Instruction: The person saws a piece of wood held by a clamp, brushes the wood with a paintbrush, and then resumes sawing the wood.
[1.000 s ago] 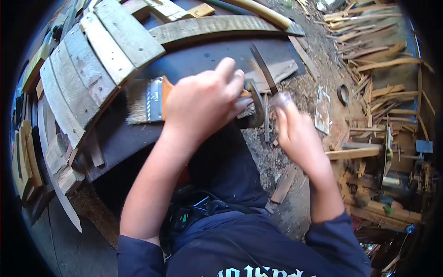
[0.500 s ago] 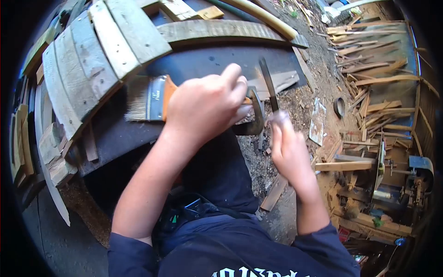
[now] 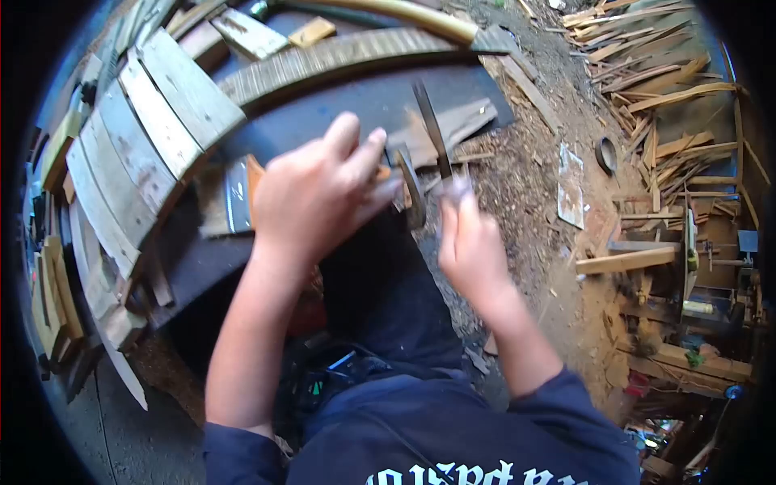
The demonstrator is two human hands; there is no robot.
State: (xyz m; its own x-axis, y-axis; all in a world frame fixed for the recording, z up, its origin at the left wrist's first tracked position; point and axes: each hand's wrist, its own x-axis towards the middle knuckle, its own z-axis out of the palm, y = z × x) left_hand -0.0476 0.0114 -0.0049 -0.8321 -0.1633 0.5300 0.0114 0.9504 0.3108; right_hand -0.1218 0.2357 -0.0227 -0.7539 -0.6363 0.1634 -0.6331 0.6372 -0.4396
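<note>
My left hand is closed around the handle of a wide paintbrush with a metal band and pale bristles pointing left. Some of its orange handle shows at both sides of the fist. Just beyond my left fingertips stands a dark, round-edged piece, seen nearly edge-on. My right hand, slightly blurred, grips the lower end of a narrow dark bar that points up and away. The bar is close to the right of the round-edged piece.
A curved panel of wooden slats and a curved ribbed timber lie on the dark worktop. A flat board rests near its right edge. Wood chips cover the ground; stacked wood strips lie at right.
Both hands, with the paintbrush and the bar, appear farther left in view. The surroundings also shift as the head view turns. Both grips stay closed.
</note>
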